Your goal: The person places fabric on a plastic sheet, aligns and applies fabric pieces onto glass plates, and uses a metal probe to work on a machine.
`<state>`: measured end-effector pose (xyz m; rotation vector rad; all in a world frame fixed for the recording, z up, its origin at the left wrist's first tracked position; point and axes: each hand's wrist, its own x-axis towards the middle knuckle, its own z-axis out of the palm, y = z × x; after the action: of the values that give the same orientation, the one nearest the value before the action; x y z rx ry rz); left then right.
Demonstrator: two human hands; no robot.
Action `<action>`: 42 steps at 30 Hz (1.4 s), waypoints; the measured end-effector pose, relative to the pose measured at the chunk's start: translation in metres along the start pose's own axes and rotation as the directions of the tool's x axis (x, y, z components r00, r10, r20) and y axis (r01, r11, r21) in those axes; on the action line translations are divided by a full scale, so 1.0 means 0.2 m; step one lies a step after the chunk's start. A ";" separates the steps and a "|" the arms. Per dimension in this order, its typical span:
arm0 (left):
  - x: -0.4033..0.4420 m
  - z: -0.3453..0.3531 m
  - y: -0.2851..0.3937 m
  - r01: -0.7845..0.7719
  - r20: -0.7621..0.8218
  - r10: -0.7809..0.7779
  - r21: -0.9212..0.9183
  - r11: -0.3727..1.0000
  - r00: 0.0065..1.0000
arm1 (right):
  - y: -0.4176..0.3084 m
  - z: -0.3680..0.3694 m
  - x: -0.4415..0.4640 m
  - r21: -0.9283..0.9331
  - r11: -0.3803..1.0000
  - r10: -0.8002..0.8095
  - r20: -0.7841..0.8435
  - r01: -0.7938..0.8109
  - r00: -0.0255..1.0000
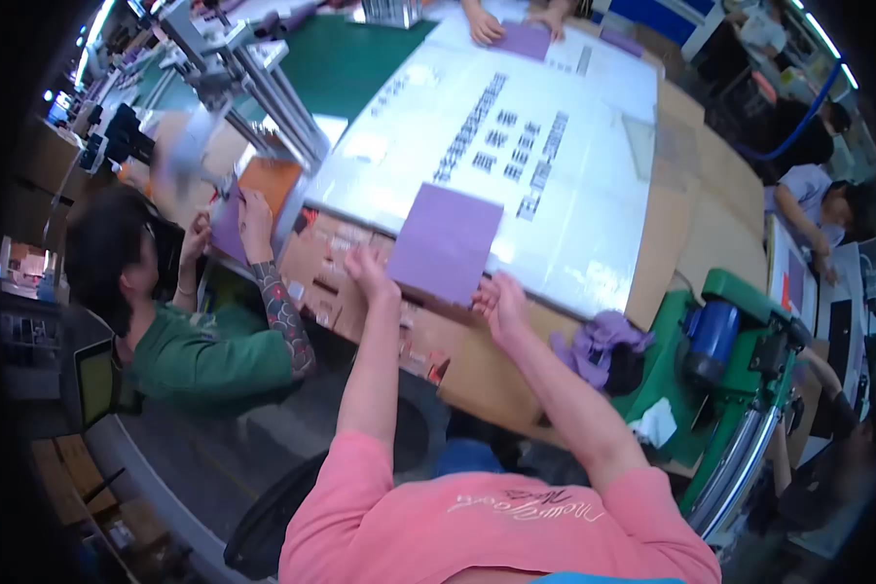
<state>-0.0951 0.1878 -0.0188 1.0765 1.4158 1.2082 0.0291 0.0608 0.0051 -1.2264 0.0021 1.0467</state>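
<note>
A flat purple sheet (446, 243), roughly square, lies at the near edge of a white printed board (565, 127), tilted a little. My left hand (372, 274) is at the sheet's lower left edge, its fingers curled against it. At the lower right corner, my right hand (501, 307) pinches the sheet's edge between thumb and fingers. Dark printed characters on the board show beyond the sheet. Below the sheet's near edge, brown cardboard (423, 326) is visible between my forearms.
To the left, a person in a green shirt (214, 350) handles a purple piece by a metal press (263, 92). Across the board, another person's hands touch a purple sheet (524, 41). Crumpled purple cloth (603, 348) and a green machine with a blue motor (712, 333) stand right.
</note>
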 end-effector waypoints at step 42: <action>-1.09 0.22 0.69 0.504 0.963 0.174 -0.048 0.862 -0.205 | -0.89 -0.55 -1.04 0.098 0.982 0.069 0.614 -0.163 0.786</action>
<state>-0.0120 -0.0030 0.1406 0.9356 -0.1443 0.0363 0.0853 -0.1504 0.2041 -0.7148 -0.3469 1.4916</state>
